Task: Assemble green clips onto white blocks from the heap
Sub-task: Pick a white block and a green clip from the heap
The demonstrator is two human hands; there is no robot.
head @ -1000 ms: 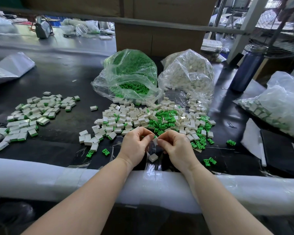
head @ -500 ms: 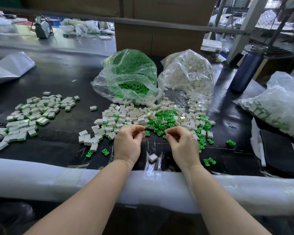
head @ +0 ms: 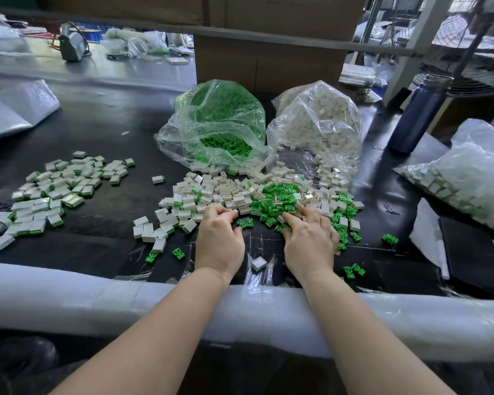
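Observation:
A heap of loose white blocks mixed with green clips lies mid-table. My left hand reaches the heap's near edge. Its fingers curl down onto the white blocks, and I cannot see whether they hold one. My right hand lies spread over the green clips at the heap's right side, fingertips among them. A single white block sits on the table between my wrists. Assembled blocks with green clips form a pile at the left.
Behind the heap stand a clear bag of green clips and a clear bag of white blocks. A blue bottle stands at the right, beside another filled bag. A white padded rail runs along the table's near edge.
My hands were pinched together near the table edge. They have since parted and moved forward into the heap, the left to the white blocks and the right to the green clips.

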